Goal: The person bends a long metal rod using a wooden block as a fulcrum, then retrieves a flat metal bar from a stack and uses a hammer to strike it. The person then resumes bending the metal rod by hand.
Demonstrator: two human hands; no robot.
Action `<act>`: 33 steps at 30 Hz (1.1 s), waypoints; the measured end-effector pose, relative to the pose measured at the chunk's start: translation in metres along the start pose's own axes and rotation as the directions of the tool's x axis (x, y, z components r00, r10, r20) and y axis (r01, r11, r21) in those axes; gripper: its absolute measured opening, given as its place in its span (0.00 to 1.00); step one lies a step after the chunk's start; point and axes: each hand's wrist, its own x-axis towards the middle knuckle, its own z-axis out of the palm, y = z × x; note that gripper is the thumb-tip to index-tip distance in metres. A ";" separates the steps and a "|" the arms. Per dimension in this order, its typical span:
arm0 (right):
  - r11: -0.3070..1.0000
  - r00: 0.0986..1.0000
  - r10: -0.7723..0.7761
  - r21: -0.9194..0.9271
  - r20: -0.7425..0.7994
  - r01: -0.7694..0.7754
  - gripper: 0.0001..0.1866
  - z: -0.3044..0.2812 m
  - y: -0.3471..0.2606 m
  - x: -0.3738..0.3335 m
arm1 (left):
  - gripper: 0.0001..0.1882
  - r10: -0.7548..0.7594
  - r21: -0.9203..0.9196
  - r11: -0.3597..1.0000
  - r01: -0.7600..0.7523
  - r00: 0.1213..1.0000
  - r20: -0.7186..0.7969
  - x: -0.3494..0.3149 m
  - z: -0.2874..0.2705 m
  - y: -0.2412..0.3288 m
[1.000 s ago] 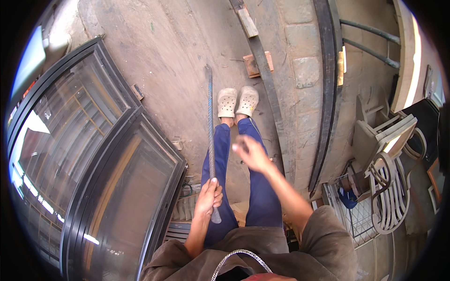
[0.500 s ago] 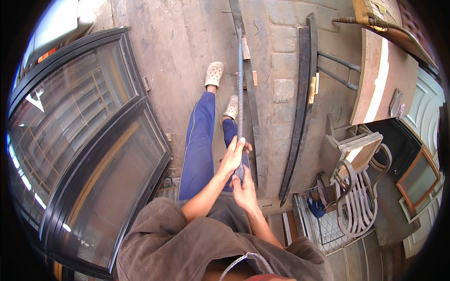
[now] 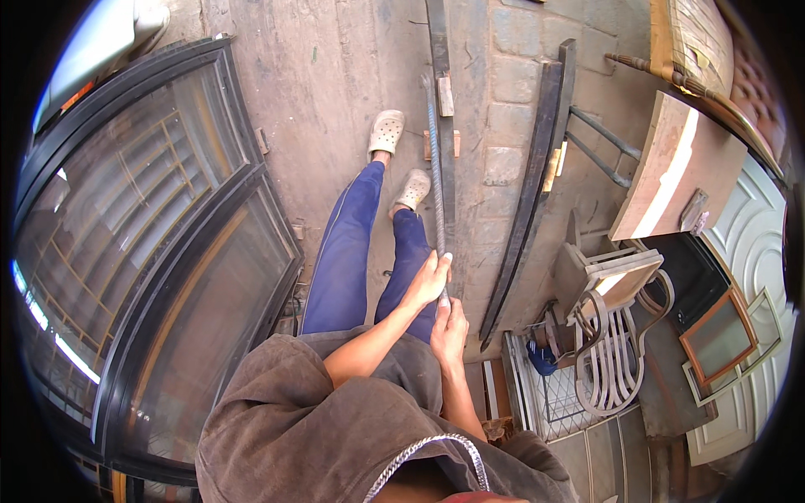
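A long ribbed steel bar (image 3: 435,159) runs away from me, its far end beside a long dark beam (image 3: 438,42). My left hand (image 3: 429,277) is closed round the bar. Nearer to me, my right hand (image 3: 449,329) grips its near end, with the thumb along it. Fingers cover most of that near end. A small wood block (image 3: 445,96) lies against the beam, and another wood piece (image 3: 455,145) sits under it.
To the left, a black-framed glass panel (image 3: 168,210) leans. Two dark beams (image 3: 537,159) lie right of my legs, with a metal frame (image 3: 599,147) beside them. Further right are a wood board (image 3: 662,168), a chair (image 3: 610,360) and pale door panels (image 3: 746,226).
The bar's far end has swung slightly left and now sits beside the beam. Both hands have shifted a little right, keeping their grip. My view has also shifted.
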 end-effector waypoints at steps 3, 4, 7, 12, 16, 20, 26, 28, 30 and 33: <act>1.000 1.000 -0.011 0.007 0.006 0.011 0.17 0.006 -0.009 -0.005 | 0.18 -0.042 0.021 0.999 0.042 0.999 -0.008 -0.007 -0.011 0.003; 1.000 1.000 -0.021 0.010 0.004 0.021 0.17 0.008 -0.012 -0.007 | 0.18 -0.049 0.043 0.998 0.050 0.998 -0.028 -0.011 -0.015 0.006; 0.999 0.999 -0.003 -0.036 -0.032 0.002 0.18 0.013 -0.018 -0.014 | 0.18 -0.109 0.026 0.994 0.109 0.994 -0.009 -0.020 -0.021 0.018; 0.998 0.996 -0.061 -0.005 -0.066 0.060 0.15 0.012 -0.018 -0.007 | 0.19 0.027 0.076 0.997 -0.026 1.000 -0.015 -0.015 -0.020 0.037; 0.993 0.992 -0.094 0.057 -0.083 0.099 0.15 0.013 -0.017 0.005 | 0.21 0.047 0.186 0.981 -0.046 0.999 -0.001 0.000 -0.022 0.041; 0.992 0.993 -0.082 0.093 -0.089 0.090 0.16 0.015 -0.012 0.004 | 0.24 0.099 0.295 0.953 -0.073 0.992 -0.073 0.008 -0.014 0.026; 0.999 0.995 0.005 0.036 -0.101 -0.002 0.16 0.013 0.012 -0.017 | 0.30 -0.051 0.288 0.956 0.060 0.998 -0.038 -0.015 -0.004 0.001; 0.998 0.993 -0.023 0.055 -0.117 0.029 0.16 0.013 0.018 -0.020 | 0.30 -0.042 0.269 0.962 0.041 0.999 -0.004 -0.021 -0.004 0.005; 0.996 0.993 -0.013 0.091 -0.119 0.023 0.16 0.013 0.020 -0.023 | 0.30 -0.046 0.271 0.961 0.045 0.999 -0.004 -0.025 -0.005 0.014; 0.984 0.994 0.046 0.177 -0.097 -0.028 0.16 0.009 0.017 -0.027 | 0.30 -0.083 0.246 0.966 0.075 0.996 0.019 -0.031 -0.003 0.026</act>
